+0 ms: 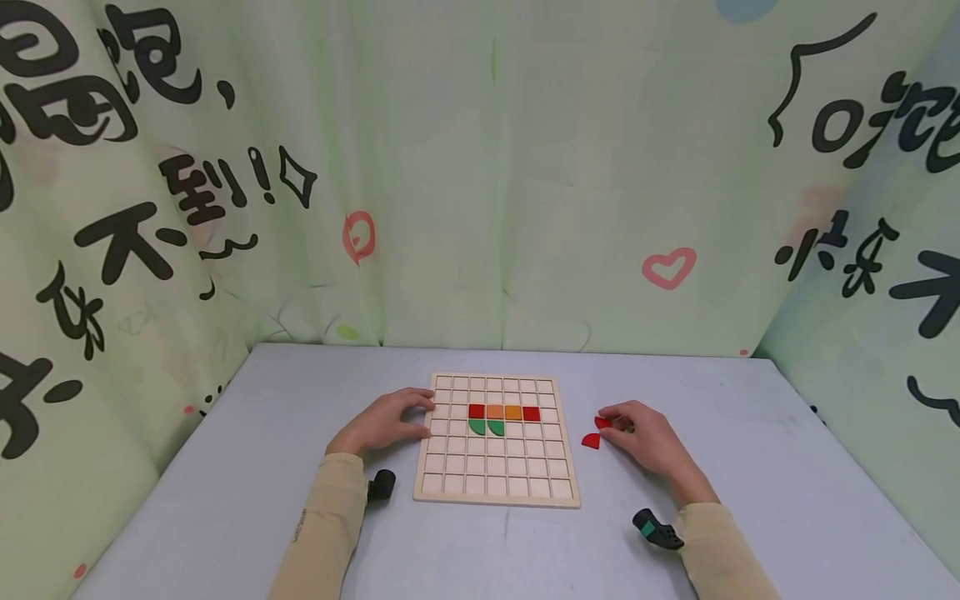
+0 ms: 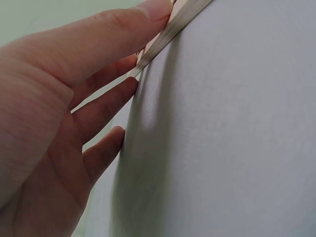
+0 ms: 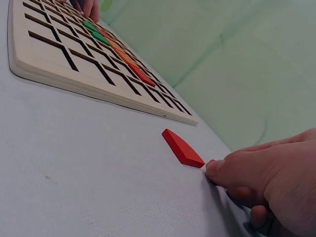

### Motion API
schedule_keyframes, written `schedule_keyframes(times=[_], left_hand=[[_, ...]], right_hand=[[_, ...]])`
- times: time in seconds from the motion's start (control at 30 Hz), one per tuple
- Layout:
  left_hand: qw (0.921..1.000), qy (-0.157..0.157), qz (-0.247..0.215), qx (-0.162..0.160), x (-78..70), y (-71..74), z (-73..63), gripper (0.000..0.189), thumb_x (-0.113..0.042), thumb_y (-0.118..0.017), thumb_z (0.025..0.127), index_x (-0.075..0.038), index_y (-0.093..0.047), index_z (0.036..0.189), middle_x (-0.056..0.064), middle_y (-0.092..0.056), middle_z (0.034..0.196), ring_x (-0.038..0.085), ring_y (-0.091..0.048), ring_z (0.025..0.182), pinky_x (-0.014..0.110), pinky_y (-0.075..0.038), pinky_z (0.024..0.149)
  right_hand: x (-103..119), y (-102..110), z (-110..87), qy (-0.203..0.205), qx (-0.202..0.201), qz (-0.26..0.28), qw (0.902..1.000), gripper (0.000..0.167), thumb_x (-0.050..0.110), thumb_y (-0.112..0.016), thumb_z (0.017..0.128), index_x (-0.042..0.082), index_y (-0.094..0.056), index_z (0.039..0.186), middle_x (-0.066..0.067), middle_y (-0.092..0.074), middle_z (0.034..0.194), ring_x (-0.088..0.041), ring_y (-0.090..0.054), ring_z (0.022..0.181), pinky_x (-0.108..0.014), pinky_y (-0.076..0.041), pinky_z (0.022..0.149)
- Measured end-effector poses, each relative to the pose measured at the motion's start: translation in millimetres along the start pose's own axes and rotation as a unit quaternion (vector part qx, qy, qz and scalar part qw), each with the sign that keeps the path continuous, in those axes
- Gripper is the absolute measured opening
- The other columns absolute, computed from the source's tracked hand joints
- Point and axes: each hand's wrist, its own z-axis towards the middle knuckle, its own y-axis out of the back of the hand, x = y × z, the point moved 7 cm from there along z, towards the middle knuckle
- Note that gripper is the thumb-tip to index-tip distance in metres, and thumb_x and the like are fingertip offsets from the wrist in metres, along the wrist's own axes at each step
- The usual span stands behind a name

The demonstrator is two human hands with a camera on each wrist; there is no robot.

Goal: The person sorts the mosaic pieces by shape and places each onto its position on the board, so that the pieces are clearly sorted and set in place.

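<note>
A wooden grid board [image 1: 497,502] lies flat on the table. One row of it holds a red square [image 1: 476,412], two orange squares [image 1: 504,412] and another red square [image 1: 531,413]. Just below them sit two green quarter-circle pieces [image 1: 477,427]. My left hand [image 1: 386,421] rests at the board's left edge, its thumb [image 2: 153,10] on the rim and its fingers extended. Right of the board, my right hand [image 1: 641,433] pinches a red piece [image 1: 602,422], mostly hidden by the fingers. Beside those fingertips lies a loose red quarter-circle piece [image 1: 591,441].
The white table [image 1: 465,554] carries the board and pieces. A pale green curtain [image 1: 585,208] with black writing surrounds its back and sides. Each wrist wears a black device, one at the left sleeve [image 1: 322,517], one at the right sleeve [image 1: 720,542].
</note>
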Motion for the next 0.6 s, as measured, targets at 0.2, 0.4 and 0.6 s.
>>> schedule_keyframes(times=[0.2, 0.4, 0.6], left_hand=[[1.0, 0.007, -0.003, 0.0, 0.7, 0.2, 0.5, 0.04, -0.017, -0.078, 0.084, -0.005, -0.066, 0.121, 0.007, -0.05, 0.144, 0.03, -0.04, 0.138, 0.045, -0.034, 0.113], [1.0, 0.002, 0.001, 0.003, 1.3, -0.3, 0.8, 0.041, -0.017, -0.077, 0.084, -0.005, -0.066, 0.121, 0.007, -0.051, 0.144, 0.03, -0.04, 0.138, 0.044, -0.034, 0.114], [1.0, 0.002, -0.007, 0.002, 1.3, -0.5, 0.8, 0.04, -0.018, -0.078, 0.084, -0.005, -0.066, 0.12, 0.007, -0.051, 0.143, 0.03, -0.04, 0.137, 0.044, -0.034, 0.113]], right_hand=[[0.5, 1.3, -1.2, -0.006, 0.0, 0.005, 1.0, 0.028, 0.006, -0.072, 0.087, 0.0, -0.068, 0.114, -0.011, -0.066, 0.104, -0.023, -0.059, 0.089, -0.041, -0.055, 0.081], [0.1, 1.6, -2.6, -0.013, -0.005, 0.003, 0.9999, 0.031, 0.008, -0.073, 0.087, -0.001, -0.067, 0.116, -0.013, -0.065, 0.107, -0.024, -0.059, 0.091, -0.043, -0.055, 0.083], [-2.2, 0.2, -2.7, -0.02, -0.011, 0.001, 0.9997, 0.031, 0.009, -0.073, 0.087, 0.0, -0.067, 0.116, -0.013, -0.065, 0.107, -0.024, -0.058, 0.091, -0.043, -0.055, 0.083]])
